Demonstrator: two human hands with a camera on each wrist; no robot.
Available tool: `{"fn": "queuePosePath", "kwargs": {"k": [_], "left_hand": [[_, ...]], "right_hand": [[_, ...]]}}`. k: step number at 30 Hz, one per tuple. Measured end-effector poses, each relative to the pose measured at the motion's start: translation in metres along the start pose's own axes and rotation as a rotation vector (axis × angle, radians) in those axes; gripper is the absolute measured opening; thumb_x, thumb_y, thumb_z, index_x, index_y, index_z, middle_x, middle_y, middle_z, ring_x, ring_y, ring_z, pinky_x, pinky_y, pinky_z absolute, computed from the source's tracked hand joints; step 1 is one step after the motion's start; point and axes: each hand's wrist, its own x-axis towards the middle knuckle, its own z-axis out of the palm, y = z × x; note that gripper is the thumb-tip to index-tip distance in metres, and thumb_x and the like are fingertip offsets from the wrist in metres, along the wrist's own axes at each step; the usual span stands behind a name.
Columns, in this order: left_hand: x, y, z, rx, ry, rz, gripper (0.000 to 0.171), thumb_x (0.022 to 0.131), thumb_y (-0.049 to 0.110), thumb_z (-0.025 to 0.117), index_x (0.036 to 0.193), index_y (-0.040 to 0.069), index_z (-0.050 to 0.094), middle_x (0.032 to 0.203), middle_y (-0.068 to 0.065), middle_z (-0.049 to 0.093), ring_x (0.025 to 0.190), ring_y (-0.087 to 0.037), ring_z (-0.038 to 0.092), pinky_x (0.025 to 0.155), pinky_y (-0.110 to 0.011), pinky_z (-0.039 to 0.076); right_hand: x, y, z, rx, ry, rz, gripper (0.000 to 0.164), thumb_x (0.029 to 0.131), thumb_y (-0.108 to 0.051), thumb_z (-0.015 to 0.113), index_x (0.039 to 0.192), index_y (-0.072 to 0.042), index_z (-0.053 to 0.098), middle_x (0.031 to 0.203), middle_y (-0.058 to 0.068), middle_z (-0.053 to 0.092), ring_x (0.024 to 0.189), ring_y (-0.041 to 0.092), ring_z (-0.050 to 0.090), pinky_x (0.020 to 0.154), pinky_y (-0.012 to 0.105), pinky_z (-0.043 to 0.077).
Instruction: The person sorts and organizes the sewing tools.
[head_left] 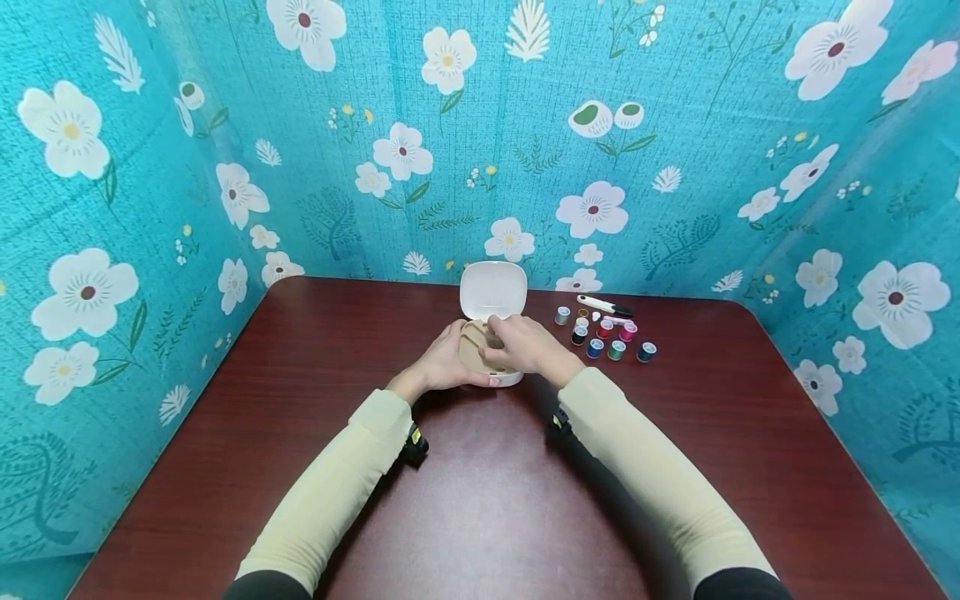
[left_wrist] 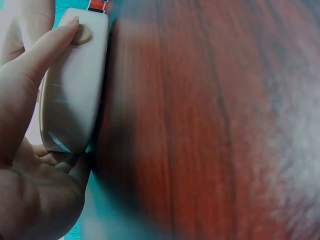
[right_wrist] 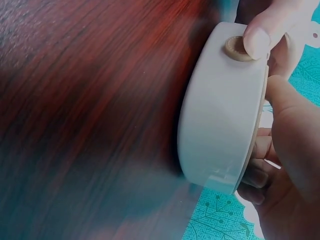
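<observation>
head view: see white case (head_left: 512, 380) with raised lid (head_left: 493, 288) near far edge of bench (head_left: 360, 342). note left hand (head_left: 442, 362) clamped round case, with thumb on tan button (right_wrist: 235, 49). note right hand (head_left: 527, 342) over beige interior (head_left: 472, 335); cannot tell whether pinching anything. log spools (head_left: 604, 330) right of case.

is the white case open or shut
Open: the white case has its lid tipped up at the back, with the beige interior showing.

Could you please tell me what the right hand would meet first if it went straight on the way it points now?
Most likely the beige inside of the open white box, though whether the right hand touches it is unclear.
</observation>
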Motion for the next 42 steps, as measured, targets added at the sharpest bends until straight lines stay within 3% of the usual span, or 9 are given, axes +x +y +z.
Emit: {"fn": "queuePosePath", "kwargs": {"k": [18,42], "left_hand": [[0.0014,0.0004,-0.0004,0.006,-0.005,-0.004,0.107,0.065,0.053,0.094,0.144,0.01,0.036,0.132,-0.008,0.047,0.119,-0.023,0.048,0.103,-0.039,0.043],[-0.0015,0.0012,-0.0001,-0.03,-0.005,-0.008,0.108,0.065,0.052,0.095,0.144,0.009,0.036,0.131,-0.008,0.046,0.119,-0.022,0.049,0.104,-0.039,0.042]], "right_hand": [[0.0011,0.0047,0.0004,0.048,0.02,-0.013,0.024,0.093,-0.032,0.071,0.095,-0.011,0.06,0.065,-0.002,0.046,0.057,0.013,0.041,0.053,0.029,0.029],[0.0038,0.0027,-0.0026,-0.009,0.039,-0.023,0.026,0.089,-0.033,0.073,0.091,-0.01,0.061,0.065,-0.003,0.047,0.059,0.014,0.041,0.054,0.03,0.03]]}}
